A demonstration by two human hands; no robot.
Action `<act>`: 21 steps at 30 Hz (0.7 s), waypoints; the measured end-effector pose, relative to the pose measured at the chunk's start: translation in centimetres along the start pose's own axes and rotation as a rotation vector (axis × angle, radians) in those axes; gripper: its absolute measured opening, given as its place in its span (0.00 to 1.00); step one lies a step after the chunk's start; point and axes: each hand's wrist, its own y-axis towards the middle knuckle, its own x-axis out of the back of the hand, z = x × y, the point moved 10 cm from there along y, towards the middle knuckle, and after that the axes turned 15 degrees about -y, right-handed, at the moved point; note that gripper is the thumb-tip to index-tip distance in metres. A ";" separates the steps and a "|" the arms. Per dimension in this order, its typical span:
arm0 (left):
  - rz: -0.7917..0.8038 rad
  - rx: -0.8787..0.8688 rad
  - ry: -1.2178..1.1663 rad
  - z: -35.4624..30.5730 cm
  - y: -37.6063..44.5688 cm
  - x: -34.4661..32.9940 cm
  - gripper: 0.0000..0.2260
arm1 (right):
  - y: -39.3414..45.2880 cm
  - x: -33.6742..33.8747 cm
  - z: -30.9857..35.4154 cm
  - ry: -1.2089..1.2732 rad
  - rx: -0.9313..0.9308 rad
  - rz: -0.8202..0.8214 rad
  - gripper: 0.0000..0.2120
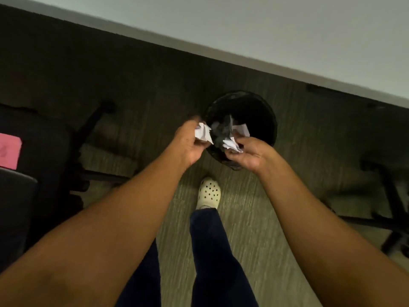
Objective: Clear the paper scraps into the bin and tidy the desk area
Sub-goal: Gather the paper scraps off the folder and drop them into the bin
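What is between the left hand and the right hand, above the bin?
In the head view, only the dark open mouth of the bin shows between the left hand and right hand; each holds white paper scraps.

**Carpeted floor and what stands on it**

The striped carpet floor (254, 218) carries a round black bin (265, 107), standing just below the desk edge (243, 60). Near the bin, toward the viewer, a cream clog (209, 192) rests. Left of the bin stands what looks like a chair base (93, 125).

White clog (209, 193), dark chair (33, 173), pink sheet (10, 150), carpet (254, 218)
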 end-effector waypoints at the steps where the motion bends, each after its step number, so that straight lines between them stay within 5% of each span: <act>1: -0.001 0.028 -0.021 1.8 1.2 -1.0 0.08 | 1.2 1.5 0.7 0.046 -0.001 -0.026 0.04; 8: -0.041 0.174 0.170 9.4 8.4 -4.3 0.09 | 7.3 8.8 4.8 -0.005 0.104 -0.136 0.06; 12: -0.009 0.300 0.118 11.3 9.7 -4.5 0.24 | 8.6 10.6 4.2 -0.127 0.071 -0.083 0.19; 21: -0.051 0.369 0.291 9.0 7.3 -3.6 0.33 | 7.1 10.5 3.6 -0.065 0.112 -0.140 0.12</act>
